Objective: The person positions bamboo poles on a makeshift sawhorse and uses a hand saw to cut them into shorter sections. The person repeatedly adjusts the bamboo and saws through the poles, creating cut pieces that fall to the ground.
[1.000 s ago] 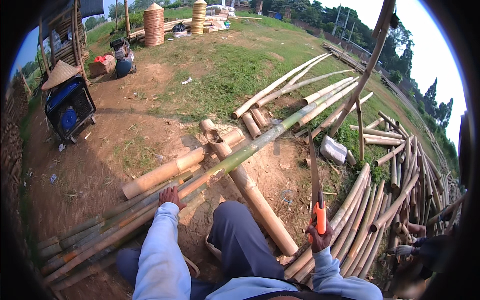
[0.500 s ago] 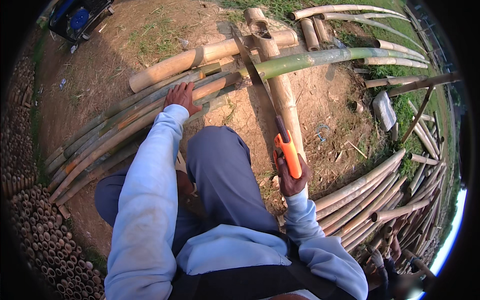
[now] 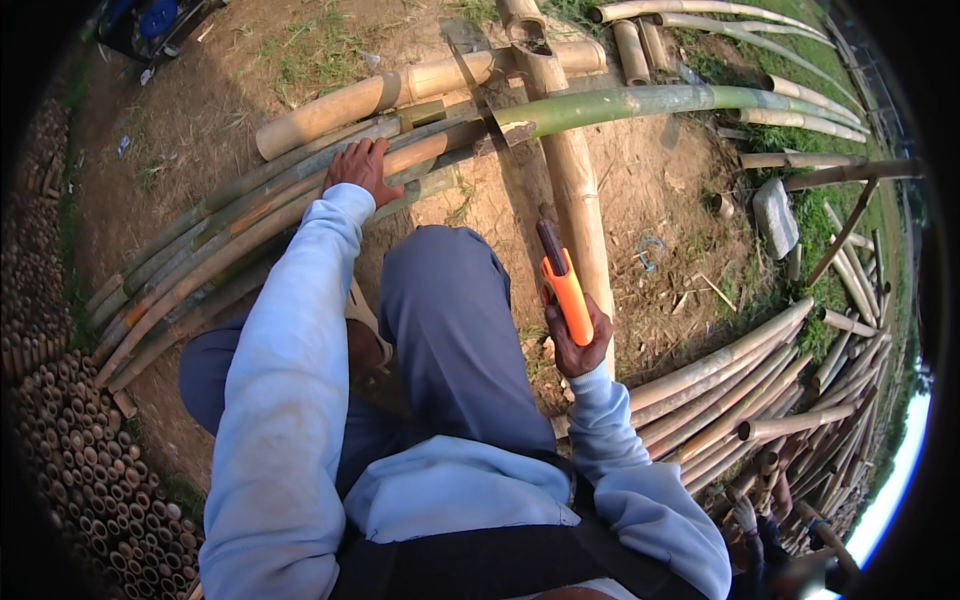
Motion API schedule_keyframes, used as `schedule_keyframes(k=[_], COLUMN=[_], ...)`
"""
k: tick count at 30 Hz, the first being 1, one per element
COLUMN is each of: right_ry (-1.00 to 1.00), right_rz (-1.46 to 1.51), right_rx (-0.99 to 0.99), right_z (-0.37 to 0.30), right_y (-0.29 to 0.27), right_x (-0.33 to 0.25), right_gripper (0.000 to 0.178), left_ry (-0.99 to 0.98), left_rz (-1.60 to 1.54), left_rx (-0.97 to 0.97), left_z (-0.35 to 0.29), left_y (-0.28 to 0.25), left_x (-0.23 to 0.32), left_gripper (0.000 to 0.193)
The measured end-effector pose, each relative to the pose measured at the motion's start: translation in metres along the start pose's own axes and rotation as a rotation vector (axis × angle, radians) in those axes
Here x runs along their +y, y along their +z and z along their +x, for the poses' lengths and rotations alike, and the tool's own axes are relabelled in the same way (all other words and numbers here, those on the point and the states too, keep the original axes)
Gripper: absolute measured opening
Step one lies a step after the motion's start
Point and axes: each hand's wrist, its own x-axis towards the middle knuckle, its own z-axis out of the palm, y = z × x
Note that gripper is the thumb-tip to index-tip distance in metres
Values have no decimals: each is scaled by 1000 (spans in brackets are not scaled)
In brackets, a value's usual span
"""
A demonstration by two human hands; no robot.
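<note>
Long bamboo pole [image 3: 640, 103], part green, lies on thick bamboo log [image 3: 575, 190]. Handsaw [image 3: 552, 246] goes across pole, just L of log. L hand [image 3: 362, 174] rests on pole w/ fingers a bit spread; R hand's [image 3: 585, 340] fingers wrap saw's orange handle [image 3: 570, 303].

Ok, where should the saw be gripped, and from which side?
Probably best by the saw's orange handle, coming from the person's body side, where the right hand holds it. The thick handle points back toward the body, while the thin blade reaches away to the green bamboo pole, so a grip there keeps the fingers behind the blade.
</note>
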Motion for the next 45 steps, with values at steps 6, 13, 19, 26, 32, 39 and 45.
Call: schedule_keyframes(k=[6,13,19,26,32,39,45], right_ry=[70,-3,-9,255,69,109,115], right_rz=[-34,-133,29,62,2,40,12], right_rx=[-78,-97,15,-82,-25,-97,-90], right_z=[17,-46,51,-16,13,44,-36], right_y=[2,-29,22,-10,11,18,-23], right_x=[5,-8,7,15,-1,27,-14], right_gripper=[16,32,22,18,18,19,23], left_ry=[-1,25,-14,-1,-33,4,-8], left_rz=[20,0,6,25,-20,4,-15], left_rx=[-11,37,9,-4,-17,-49,-25], left_z=[-1,-1,-4,-4,-3,-3,-5], left_y=[-3,4,-2,1,3,-5,8], left_x=[1,-3,3,0,3,1,2], left_gripper=[76,73,71,73,73,73,69])
